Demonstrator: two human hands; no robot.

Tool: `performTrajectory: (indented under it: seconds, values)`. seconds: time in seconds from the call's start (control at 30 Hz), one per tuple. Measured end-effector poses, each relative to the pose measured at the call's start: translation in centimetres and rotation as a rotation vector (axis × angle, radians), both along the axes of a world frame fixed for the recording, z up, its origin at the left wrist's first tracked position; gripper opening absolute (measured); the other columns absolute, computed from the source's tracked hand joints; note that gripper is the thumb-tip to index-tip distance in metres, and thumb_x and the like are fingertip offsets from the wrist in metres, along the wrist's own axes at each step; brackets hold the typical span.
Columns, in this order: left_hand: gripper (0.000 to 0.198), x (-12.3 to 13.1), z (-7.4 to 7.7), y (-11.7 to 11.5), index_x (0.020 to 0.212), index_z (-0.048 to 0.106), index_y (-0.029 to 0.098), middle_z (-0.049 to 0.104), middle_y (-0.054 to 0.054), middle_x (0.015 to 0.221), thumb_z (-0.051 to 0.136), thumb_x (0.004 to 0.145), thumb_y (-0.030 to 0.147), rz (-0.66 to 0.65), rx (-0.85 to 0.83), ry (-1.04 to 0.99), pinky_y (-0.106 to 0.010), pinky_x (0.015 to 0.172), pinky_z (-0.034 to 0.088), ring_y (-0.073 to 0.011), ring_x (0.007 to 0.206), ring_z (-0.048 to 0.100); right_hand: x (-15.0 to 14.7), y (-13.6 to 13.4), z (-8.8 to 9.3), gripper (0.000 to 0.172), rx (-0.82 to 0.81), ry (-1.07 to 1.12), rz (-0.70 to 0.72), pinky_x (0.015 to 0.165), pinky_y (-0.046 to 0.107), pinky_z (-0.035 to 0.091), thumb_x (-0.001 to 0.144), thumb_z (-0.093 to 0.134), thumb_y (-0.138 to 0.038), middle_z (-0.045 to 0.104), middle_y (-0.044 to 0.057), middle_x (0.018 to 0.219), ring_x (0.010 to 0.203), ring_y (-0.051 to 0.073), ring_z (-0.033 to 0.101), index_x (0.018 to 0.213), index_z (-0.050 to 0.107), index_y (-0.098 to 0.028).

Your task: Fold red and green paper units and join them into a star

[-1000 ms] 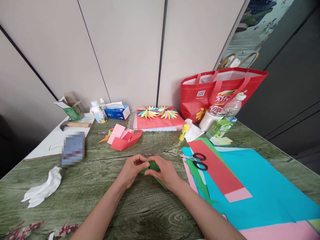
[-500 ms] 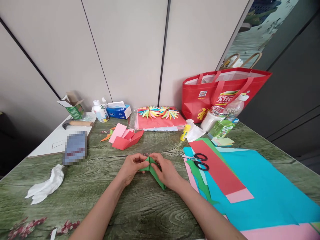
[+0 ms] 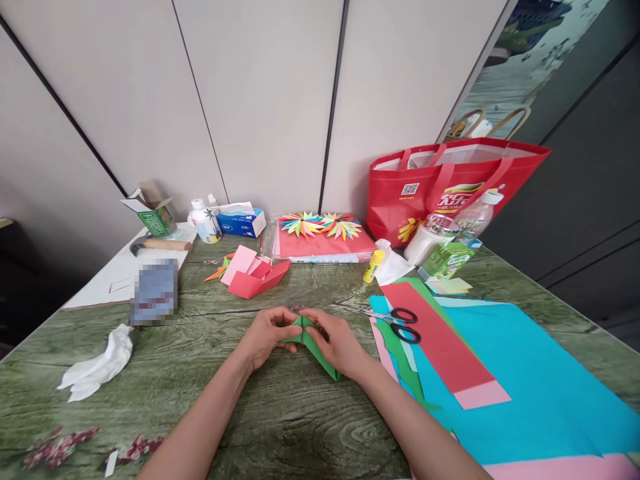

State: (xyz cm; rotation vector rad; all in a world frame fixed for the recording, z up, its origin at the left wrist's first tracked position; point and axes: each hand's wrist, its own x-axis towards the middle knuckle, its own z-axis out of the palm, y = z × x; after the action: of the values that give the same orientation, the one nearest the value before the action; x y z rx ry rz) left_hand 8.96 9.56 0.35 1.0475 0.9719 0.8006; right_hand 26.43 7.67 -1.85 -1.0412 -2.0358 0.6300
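Observation:
A folded piece of green paper (image 3: 320,355) is held between both hands just above the table, its longer arm slanting down to the right. My left hand (image 3: 270,337) pinches its left end between thumb and fingers. My right hand (image 3: 336,340) grips the upper part, the thumb pressing near the middle fold. Fingers cover some of the paper. Beyond the hands lie folded pink and red papers (image 3: 257,280). To the right, black-handled scissors (image 3: 404,325) rest on a red paper strip (image 3: 437,343) and blue sheets (image 3: 530,373).
A yellow glue stick (image 3: 373,267) stands before a red bag (image 3: 405,193). Two paper stars (image 3: 303,225) lie on packaged red paper (image 3: 325,248) at the back. A tissue box (image 3: 240,222), a hammer (image 3: 165,245) and a crumpled tissue (image 3: 100,367) are on the left.
The view has shifted slightly, so the scene sits a little further right. Both hands keep their hold on the green paper, which is bent slightly more open at its middle fold.

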Motion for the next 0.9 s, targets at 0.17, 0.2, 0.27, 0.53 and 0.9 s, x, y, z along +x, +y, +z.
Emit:
performTrajectory:
  seconds: [0.17,0.2,0.27,0.53,0.9]
  values:
    - [0.028,0.0,-0.2,0.0,0.064,0.06,0.013,0.057,0.001,0.06,0.08,0.05,0.027,0.014,-0.026,-0.017,-0.024,0.046,0.05,-0.0096,0.054,0.051,-0.1,-0.1,0.0,0.031,0.007,0.01,-0.005,0.067,0.027,0.046,0.085,0.043,-0.016,0.064,0.006,0.097,0.079,0.016,0.061,0.115,0.048,-0.021]
    - [0.028,0.0,-0.2,0.0,0.064,0.061,0.013,0.057,0.001,0.06,0.08,0.05,0.027,0.018,-0.032,-0.023,-0.024,0.045,0.05,-0.0094,0.053,0.051,-0.1,-0.1,0.0,0.031,-0.009,0.015,-0.002,0.067,0.027,0.045,0.085,0.043,-0.016,0.064,0.006,0.096,0.079,0.016,0.061,0.115,0.048,-0.021]
    - [0.028,0.2,-0.2,0.0,0.063,0.061,0.013,0.058,0.001,0.06,0.08,0.049,0.027,0.033,-0.033,-0.031,-0.024,0.045,0.049,-0.0094,0.052,0.052,-0.1,0.0,0.1,0.032,-0.05,0.039,-0.001,0.067,0.027,0.045,0.084,0.044,-0.017,0.065,0.005,0.095,0.079,0.016,0.061,0.116,0.047,-0.021]
    - [0.025,1.2,0.3,-0.6,0.061,0.06,0.012,0.059,0.001,0.059,0.078,0.051,0.026,0.075,0.056,0.048,-0.024,0.042,0.048,-0.0091,0.047,0.052,-0.3,0.7,0.4,0.011,-0.186,0.091,-0.12,0.055,0.024,0.04,0.08,0.054,-0.023,0.065,0.001,0.069,0.059,0.013,0.055,0.082,0.064,-0.02]
    - [0.032,1.3,-0.1,-0.7,0.058,0.054,0.012,0.053,0.004,0.052,0.08,0.05,0.03,0.01,0.013,0.085,-0.026,0.045,0.051,-0.0095,0.045,0.053,-0.6,1.3,0.2,0.015,-0.419,0.363,-0.161,0.051,0.023,0.04,0.071,0.061,-0.03,0.062,0.0,0.06,0.054,0.012,0.052,0.065,0.065,-0.017]
